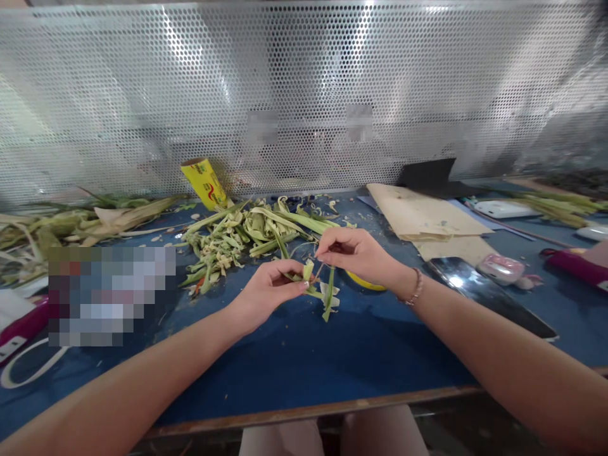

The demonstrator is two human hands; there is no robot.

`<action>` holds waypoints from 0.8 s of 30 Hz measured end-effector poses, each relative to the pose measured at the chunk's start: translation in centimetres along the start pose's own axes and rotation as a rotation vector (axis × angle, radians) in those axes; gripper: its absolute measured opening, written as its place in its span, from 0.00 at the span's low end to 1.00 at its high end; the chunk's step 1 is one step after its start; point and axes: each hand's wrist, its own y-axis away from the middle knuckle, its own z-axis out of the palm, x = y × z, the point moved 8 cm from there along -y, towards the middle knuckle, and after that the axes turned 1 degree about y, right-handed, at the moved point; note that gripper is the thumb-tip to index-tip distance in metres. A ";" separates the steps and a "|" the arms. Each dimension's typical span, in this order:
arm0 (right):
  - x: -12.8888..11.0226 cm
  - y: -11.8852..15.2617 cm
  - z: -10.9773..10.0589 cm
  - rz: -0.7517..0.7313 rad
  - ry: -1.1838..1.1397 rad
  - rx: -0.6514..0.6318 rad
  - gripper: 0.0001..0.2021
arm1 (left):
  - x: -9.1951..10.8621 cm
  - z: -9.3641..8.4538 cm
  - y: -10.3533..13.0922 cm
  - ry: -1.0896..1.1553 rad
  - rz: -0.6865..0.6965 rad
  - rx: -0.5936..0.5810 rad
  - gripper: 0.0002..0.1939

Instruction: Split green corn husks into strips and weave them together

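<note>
Head view: above the table (pixel 304 367), a leafy piece (pixel 308 271) is pinched by the left hand (pixel 268 290), a strand (pixel 320 270) seemingly by the right hand (pixel 358 253). Presumably fragile, the piece is best held mid-length

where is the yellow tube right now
In the head view, the yellow tube is left of centre, between the green leaf pile and the perforated metal panel.

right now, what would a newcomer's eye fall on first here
Probably the bright yellow tube, tilted at the back in front of the perforated panel. Next comes the pile of greens, spread just left of centre, and nearer still the left hand holding a leafy scrap, with the right hand pinched close beside it.
</note>
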 end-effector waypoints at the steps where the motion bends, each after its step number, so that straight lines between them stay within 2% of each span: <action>1: 0.0 0.0 -0.1 -0.008 0.013 0.014 0.03 | 0.0 0.0 0.0 0.008 -0.005 -0.005 0.07; 9: -1.3 0.1 0.1 -0.178 0.231 -0.026 0.01 | -0.1 -0.6 0.0 0.048 -0.020 0.060 0.06; 15: -1.9 0.1 0.1 -0.271 0.325 0.067 0.03 | -0.1 -0.3 -0.2 0.063 -0.029 0.035 0.06; 24: -3.5 1.1 1.2 -0.478 0.568 0.068 0.02 | 0.0 -0.9 -0.4 -0.015 0.017 0.102 0.03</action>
